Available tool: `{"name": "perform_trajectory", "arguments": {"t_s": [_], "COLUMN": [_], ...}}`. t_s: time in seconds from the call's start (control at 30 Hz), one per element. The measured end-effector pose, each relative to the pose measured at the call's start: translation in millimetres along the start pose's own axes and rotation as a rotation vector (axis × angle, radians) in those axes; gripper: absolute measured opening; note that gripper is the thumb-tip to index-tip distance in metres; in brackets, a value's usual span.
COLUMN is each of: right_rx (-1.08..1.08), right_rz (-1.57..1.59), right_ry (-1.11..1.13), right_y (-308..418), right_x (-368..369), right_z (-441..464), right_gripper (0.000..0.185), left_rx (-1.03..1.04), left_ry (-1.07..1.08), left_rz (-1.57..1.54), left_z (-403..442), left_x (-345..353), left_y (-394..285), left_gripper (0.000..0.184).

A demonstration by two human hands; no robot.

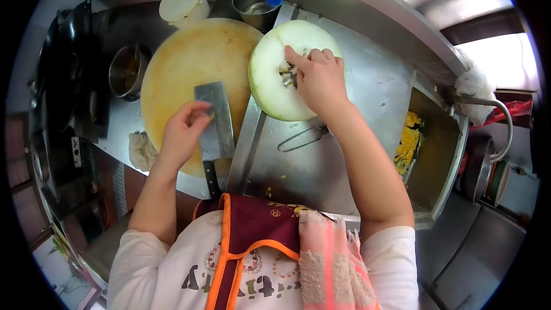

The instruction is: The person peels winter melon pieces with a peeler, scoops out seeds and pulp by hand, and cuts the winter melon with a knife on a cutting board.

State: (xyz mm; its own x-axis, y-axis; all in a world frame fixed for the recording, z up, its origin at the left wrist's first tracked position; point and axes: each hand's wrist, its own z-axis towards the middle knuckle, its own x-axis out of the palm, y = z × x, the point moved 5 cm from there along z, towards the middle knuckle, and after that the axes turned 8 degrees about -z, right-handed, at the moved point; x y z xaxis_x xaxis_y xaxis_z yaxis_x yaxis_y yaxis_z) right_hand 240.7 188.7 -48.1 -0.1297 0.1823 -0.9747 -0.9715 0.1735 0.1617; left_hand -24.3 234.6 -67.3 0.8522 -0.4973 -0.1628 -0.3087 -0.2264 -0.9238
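Observation:
A halved winter melon (pixel 270 80) lies cut face up across the seam between the board and the metal counter, with seeds and pith at its hollow centre. My right hand (pixel 322 77) is over the cut face, one finger stretched toward the rim and the others curled; its underside is hidden. On the round yellowed cutting board (pixel 183 51) lies a cleaver (pixel 215 132), handle toward me. Above its blade is my left hand (pixel 185 129), with thumb and forefinger slightly apart and a tiny yellowish speck near the tips.
A wire-handled utensil (pixel 301 139) lies below the melon. At the right, a sink (pixel 436 166) contains yellow and dark green scraps. Metal pots (pixel 127 72), a pale tub (pixel 183 4) and a crumpled cloth (pixel 142 150) surround the board.

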Motion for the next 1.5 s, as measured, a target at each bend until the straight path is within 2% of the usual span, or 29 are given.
{"name": "perform_trajectory", "arguments": {"t_s": [0.1, 0.2, 0.3, 0.4, 0.5, 0.8, 1.0, 1.1, 1.2, 1.27, 1.5], "right_rx": [-0.017, -0.010, 0.006, 0.010, 0.001, -0.043, -0.044, -0.056, -0.085, -0.106, 0.027], "right_rz": [0.016, 0.063, 0.099, 0.109, 0.094, 0.096, 0.077, 0.022, -0.045, -0.059, 0.021], "right_ry": [-0.006, 0.015, 0.034, 0.031, 0.057, 0.041, 0.065, 0.121, 0.247, 0.344, 0.375], "right_y": [0, -2, -4, -7, -12, -19, -18, -15, -6, 3, 20], "right_x": [1, 2, 3, 2, -1, -1, -2, -10, -27, -31, -69], "right_z": [0, 1, 1, 3, 7, 13, 9, 1, -30, -60, -135], "right_gripper": [0.039, 0.039, 0.038, 0.038, 0.039, 0.040, 0.041, 0.039, 0.035, 0.032, 0.028], "left_rx": [0.111, 0.277, 0.377, 0.445, 0.233, 0.228, 0.171, 0.290, 0.455, 0.371, 0.151], "left_ry": [0.020, -0.011, -0.100, -0.128, -0.091, -0.015, 0.036, 0.001, -0.166, -0.167, -0.315], "left_rz": [0.109, 0.268, 0.482, 0.591, 0.600, 0.518, 0.404, 0.326, 0.466, 0.368, 0.173], "left_z": [22, 43, 62, 78, 85, 103, 100, 87, 63, 46, -16], "left_x": [26, 53, 81, 106, 111, 106, 101, 95, 67, 37, -58], "left_y": [-21, -43, -57, -62, -62, -65, -65, -62, -54, -41, 12], "left_gripper": [0.031, 0.048, 0.065, 0.072, 0.069, 0.057, 0.059, 0.060, 0.053, 0.048, 0.035]}}
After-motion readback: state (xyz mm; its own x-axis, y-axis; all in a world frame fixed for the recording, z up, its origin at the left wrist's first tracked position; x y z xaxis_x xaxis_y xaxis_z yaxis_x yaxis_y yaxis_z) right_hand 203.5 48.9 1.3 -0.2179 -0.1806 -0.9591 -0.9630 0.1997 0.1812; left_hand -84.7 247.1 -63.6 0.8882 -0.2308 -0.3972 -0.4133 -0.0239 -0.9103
